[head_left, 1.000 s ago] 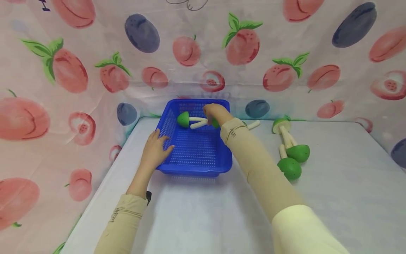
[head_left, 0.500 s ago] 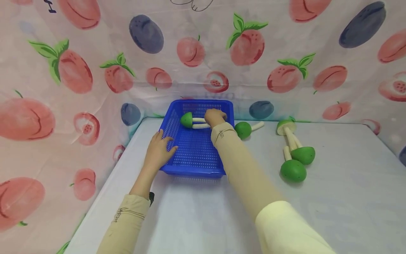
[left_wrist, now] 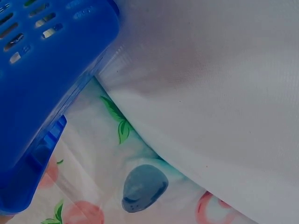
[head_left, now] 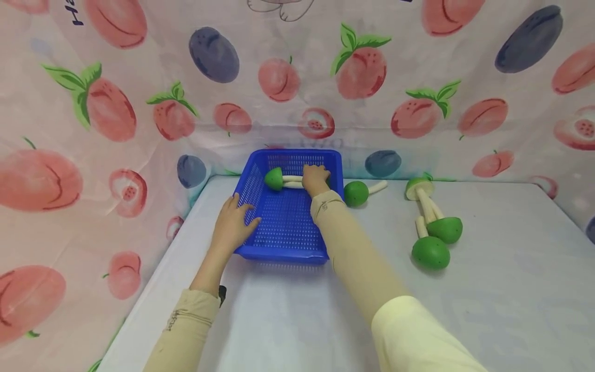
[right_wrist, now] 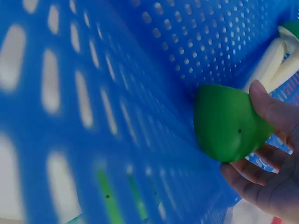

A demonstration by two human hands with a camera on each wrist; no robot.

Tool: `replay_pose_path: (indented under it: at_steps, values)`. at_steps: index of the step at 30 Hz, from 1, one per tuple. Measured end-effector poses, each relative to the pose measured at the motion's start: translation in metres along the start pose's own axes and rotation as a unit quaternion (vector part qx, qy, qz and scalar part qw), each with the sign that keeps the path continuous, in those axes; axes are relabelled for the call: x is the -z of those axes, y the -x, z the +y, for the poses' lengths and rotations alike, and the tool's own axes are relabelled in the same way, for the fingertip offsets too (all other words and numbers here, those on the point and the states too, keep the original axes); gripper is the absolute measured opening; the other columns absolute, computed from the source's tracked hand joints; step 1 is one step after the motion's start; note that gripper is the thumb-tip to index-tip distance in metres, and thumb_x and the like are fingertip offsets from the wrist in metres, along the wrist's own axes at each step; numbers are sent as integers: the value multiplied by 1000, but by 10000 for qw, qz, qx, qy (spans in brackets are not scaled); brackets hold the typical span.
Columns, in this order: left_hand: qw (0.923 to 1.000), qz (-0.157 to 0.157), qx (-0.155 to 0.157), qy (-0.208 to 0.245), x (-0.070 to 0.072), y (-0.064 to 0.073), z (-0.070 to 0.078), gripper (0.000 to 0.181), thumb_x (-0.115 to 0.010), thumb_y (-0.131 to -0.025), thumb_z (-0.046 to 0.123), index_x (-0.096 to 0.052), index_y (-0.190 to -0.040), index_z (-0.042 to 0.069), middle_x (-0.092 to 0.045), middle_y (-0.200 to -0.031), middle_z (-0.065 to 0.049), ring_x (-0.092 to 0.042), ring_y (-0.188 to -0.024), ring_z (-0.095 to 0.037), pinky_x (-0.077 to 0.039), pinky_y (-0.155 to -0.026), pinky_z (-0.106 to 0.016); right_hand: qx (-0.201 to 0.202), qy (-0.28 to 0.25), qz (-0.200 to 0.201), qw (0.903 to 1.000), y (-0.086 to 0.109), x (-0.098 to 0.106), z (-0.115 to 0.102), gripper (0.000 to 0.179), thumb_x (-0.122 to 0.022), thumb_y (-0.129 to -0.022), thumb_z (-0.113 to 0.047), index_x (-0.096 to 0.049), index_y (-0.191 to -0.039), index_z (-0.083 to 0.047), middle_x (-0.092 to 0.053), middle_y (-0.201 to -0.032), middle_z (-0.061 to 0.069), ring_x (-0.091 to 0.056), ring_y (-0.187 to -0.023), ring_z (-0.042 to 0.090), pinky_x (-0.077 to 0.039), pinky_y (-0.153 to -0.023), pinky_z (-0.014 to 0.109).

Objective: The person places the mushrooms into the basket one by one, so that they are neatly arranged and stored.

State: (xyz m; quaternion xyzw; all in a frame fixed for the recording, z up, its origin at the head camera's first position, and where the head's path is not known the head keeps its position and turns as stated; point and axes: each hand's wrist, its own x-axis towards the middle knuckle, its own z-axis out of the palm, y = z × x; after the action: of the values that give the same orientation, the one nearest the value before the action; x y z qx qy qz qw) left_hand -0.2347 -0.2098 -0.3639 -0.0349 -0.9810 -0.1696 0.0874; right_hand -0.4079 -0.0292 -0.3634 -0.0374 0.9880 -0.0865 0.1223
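In the head view, my right hand (head_left: 316,179) is down inside the far right of a blue plastic basket (head_left: 283,254). The right wrist view shows its thumb and fingers around the green cap of a toy mushroom (right_wrist: 229,123), close to the basket's wall. Another green-capped mushroom (head_left: 274,179) lies along the far side of the basket, its pale stem pointing right beside a second stem. My left hand (head_left: 231,222) rests at the basket's left rim, fingers extended and thumb over the inside. The left wrist view catches only the basket's outer corner (left_wrist: 56,70).
Just right of the basket, a green mushroom (head_left: 356,194) lies on the white table (head_left: 288,320). Farther right is a cluster of several mushrooms, including a front one (head_left: 431,253). A fruit-printed cloth (head_left: 297,77) hangs behind the table and along its left side.
My right hand has carried the mushroom into the far right of the basket and lowered it, its fingers now a little looser. My left hand has stayed at the rim.
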Motion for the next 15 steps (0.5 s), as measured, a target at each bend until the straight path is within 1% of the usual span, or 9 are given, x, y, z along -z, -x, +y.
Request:
replay_pose_path:
  at_steps: [2, 5, 8, 12, 15]
  values:
    - [10000, 6, -4, 14, -2, 0, 1, 43, -64, -88, 29, -62, -118, -1, -32, -146, -32, -26, -139, -45, -22, -115, -53, -1, 66, 136, 9999, -2, -4, 2, 46, -41, -100, -15, -34, -146, -17, -42, -146, 13, -37, -133, 36, -38, -105, 51]
    - [10000, -2, 7, 19, -3, 0, 1, 43, -64, -88, 29, -62, -118, 0, -32, -146, -32, -26, -139, -45, -22, -115, -53, -16, 169, 196, 9997, -3, -5, 3, 47, -39, -101, -15, -33, -147, -17, -41, -146, 14, -37, -133, 37, -39, -104, 51]
    - [10000, 6, 22, 16, -4, 0, 1, 42, -64, -88, 30, -62, -118, 0, -32, -146, -31, -25, -139, -45, -22, -115, -53, -8, 179, 126, 9998, -3, -5, 4, 48, -38, -101, -17, -28, -149, -17, -37, -148, 16, -35, -134, 38, -39, -104, 53]
    - [10000, 34, 6, 18, -3, 0, 0, 42, -64, -88, 29, -62, -118, 0, -31, -146, -32, -26, -139, -45, -22, -115, -54, 14, 156, 21, 9999, 0, -1, 1, 49, -37, -102, -18, -26, -149, -17, -32, -150, 18, -32, -135, 40, -37, -105, 54]
    - [10000, 45, 22, 25, -1, 0, -1, 42, -64, -88, 30, -62, -118, 0, -31, -146, -32, -25, -139, -45, -23, -115, -55, 39, 129, -6, 9999, 7, 4, -1, 52, -43, -100, -15, -26, -149, -18, -32, -150, 17, -32, -135, 41, -37, -105, 54]
